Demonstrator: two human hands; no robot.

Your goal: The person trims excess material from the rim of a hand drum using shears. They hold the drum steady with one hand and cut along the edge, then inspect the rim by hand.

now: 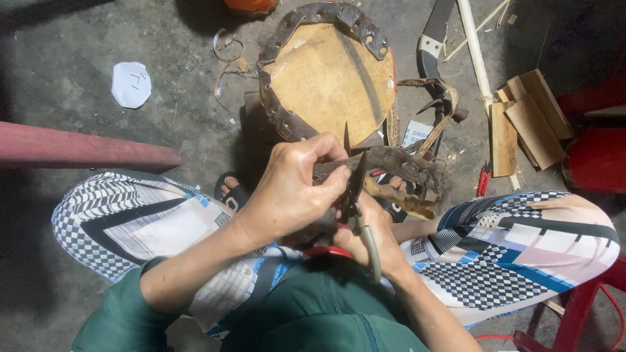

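My left hand (pixel 290 189) grips a dark, rough strip of hide (pixel 398 163) that runs to the right above my knees. My right hand (pixel 368 238) is closed around the handles of a pair of shears (pixel 355 186), whose dark blades point up and sit at the strip right next to my left fingers. One handle is grey-green, the other red. Beyond my hands a round drum body (pixel 332 78) with a tan skin and a dark, hole-punched hide band around its rim lies on the floor.
Concrete floor all around. A saw (pixel 430 39) and pale stick lie at the back right, wooden blocks (pixel 525 120) and red pliers (pixel 484 177) to the right, a white paper disc (pixel 130 85) at the left. A red bar (pixel 85 148) crosses the left. Red stools stand at the right.
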